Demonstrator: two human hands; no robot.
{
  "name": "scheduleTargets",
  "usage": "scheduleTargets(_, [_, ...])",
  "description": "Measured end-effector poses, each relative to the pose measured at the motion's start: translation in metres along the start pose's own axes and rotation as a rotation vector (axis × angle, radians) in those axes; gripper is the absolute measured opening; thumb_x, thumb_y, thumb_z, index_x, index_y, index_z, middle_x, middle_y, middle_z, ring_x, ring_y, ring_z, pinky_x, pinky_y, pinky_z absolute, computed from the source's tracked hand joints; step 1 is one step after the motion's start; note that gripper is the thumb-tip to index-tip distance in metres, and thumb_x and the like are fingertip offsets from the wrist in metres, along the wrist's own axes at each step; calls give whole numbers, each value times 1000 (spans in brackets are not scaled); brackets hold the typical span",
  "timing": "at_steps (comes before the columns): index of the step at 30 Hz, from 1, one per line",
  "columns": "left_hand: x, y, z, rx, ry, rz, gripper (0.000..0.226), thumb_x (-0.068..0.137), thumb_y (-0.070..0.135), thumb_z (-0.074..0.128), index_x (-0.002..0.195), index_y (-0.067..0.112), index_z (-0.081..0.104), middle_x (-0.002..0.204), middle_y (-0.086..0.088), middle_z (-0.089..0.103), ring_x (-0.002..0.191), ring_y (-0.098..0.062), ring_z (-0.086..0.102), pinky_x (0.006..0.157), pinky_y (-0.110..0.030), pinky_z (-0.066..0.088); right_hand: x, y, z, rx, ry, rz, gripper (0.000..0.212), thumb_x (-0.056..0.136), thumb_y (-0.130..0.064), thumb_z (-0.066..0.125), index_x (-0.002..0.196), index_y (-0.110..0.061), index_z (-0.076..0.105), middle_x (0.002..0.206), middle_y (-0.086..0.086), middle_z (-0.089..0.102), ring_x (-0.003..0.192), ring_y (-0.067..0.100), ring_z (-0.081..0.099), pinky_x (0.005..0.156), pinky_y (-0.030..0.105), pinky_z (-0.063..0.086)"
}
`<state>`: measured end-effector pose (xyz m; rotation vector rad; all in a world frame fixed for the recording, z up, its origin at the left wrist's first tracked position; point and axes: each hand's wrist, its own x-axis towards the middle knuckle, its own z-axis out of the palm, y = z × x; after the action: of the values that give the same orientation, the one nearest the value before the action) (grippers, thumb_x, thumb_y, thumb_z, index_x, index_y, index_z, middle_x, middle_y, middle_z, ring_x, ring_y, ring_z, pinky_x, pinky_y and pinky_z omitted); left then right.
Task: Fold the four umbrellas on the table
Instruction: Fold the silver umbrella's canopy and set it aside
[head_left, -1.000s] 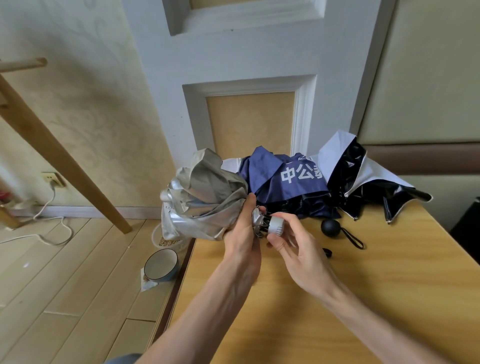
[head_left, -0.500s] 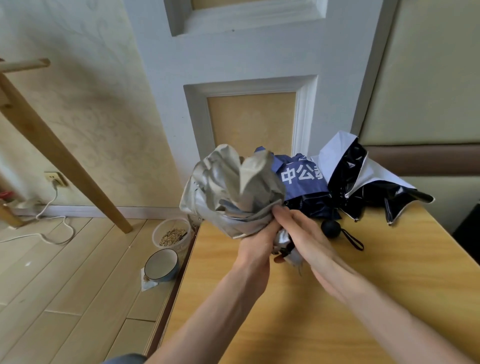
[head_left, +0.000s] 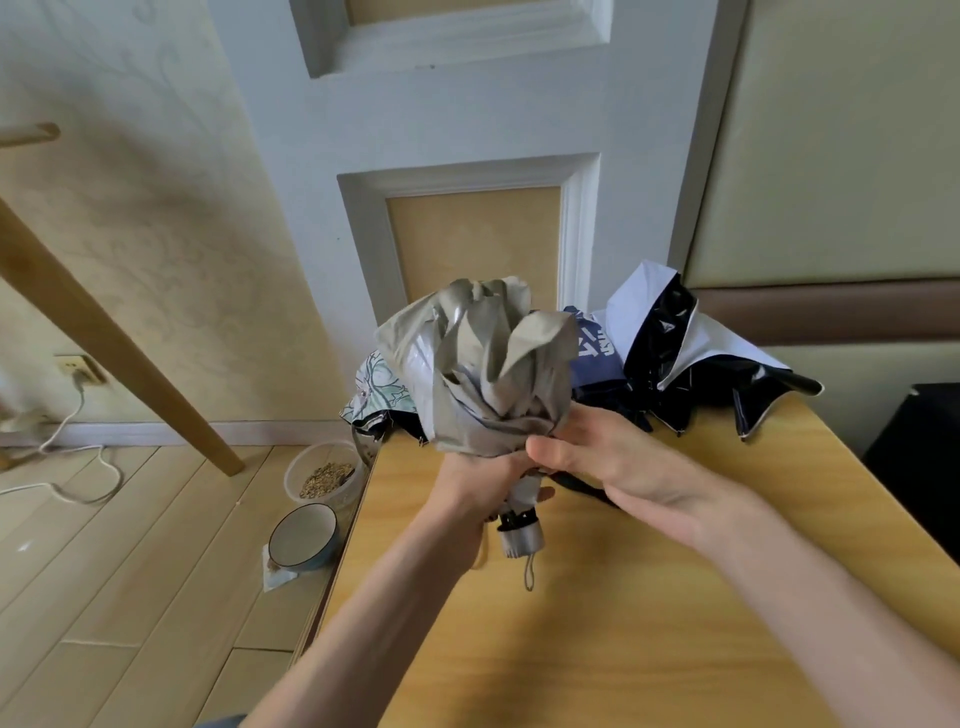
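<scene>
My left grip (head_left: 480, 486) is clenching round the neck of the crumpled grey-and-silver fabric umbrella (head_left: 483, 364), just below the bunched canopy. I am holding it upright above the yellow wooden worktop (head_left: 571, 649), with its stubby silver handle (head_left: 521, 538) pointing down. My right grip (head_left: 623, 467) is lying wide, fingers straight, pressing against the canopy's base. The panels are flaring loose at the top, so I am judging that the pleats could bunch unevenly if I wrap them as they are. The ribs could also spring outward if the left grip slackens. Behind, the navy blue umbrella with white lettering (head_left: 597, 356), the glossy black-and-white umbrella (head_left: 675, 353) and the pale floral-print umbrella (head_left: 379, 387) are lying unfolded in a heap. Trailing fabric could snag on them.
</scene>
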<state>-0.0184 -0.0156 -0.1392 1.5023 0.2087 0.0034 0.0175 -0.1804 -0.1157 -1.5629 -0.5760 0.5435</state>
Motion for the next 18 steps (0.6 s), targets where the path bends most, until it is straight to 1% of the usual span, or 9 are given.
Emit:
scheduleTargets(1, [-2,2,0,-14,-35,-34,22,91,4,79,113,2,75,102,-12,81,88,-29,79,79,-46,67,1,-3,0,-14,66,-6,91,58,-70,92,135,-30,68,136,-11,71,135,11,59,118,41,43])
scheduleTargets(3, [-7,2,3,5,-99,-86,20,88,1,82,107,-4,75,85,-13,76,71,-24,73,70,-39,65,2,-9,3,75,139,-29,98,49,-64,93,134,-23,67,129,-6,75,125,11,67,98,25,56])
scheduleTargets(5, [-12,-2,9,109,-177,-80,14,87,1,83,98,-1,75,76,-12,73,64,-22,69,63,-33,61,1,-14,9,201,185,-40,79,56,-42,88,128,-15,70,120,3,79,112,18,75,80,22,59])
scheduleTargets(8, [-21,-3,21,265,-260,-25,14,87,0,80,80,9,71,65,-3,70,56,-15,67,56,-25,56,-1,-13,17,241,373,-60,41,70,-18,90,108,-17,77,102,0,82,96,14,79,73,21,60])
scheduleTargets(12, [-28,2,27,359,-361,20,24,90,-6,73,76,10,63,55,6,64,50,-7,63,54,-19,54,-3,-8,22,220,569,-44,21,78,-7,91,90,-19,78,84,-5,82,79,8,78,61,19,57])
scheduleTargets(14, [-30,6,30,325,-395,38,22,90,-8,75,80,9,64,59,6,65,54,-6,65,56,-20,56,-2,-8,21,202,620,-62,22,80,-4,88,80,-22,75,73,-9,78,67,2,75,56,15,54])
scheduleTargets(16, [-30,11,28,275,-416,36,15,88,-4,81,94,4,69,74,3,72,69,-8,71,70,-25,61,0,-8,20,158,653,-72,26,83,0,84,75,-22,72,64,-12,75,60,-1,71,53,13,52])
scheduleTargets(17, [-31,14,26,256,-464,17,27,86,2,85,109,1,70,86,0,75,81,-11,73,82,-31,63,0,-10,19,140,664,-68,25,84,2,81,76,-19,72,62,-12,74,59,-1,71,52,13,52])
scheduleTargets(18, [-30,16,21,236,-499,-21,55,83,12,91,130,3,65,101,-2,77,95,-12,74,95,-38,61,1,-11,17,123,674,-64,22,85,3,79,78,-16,73,63,-10,74,59,1,71,52,14,52])
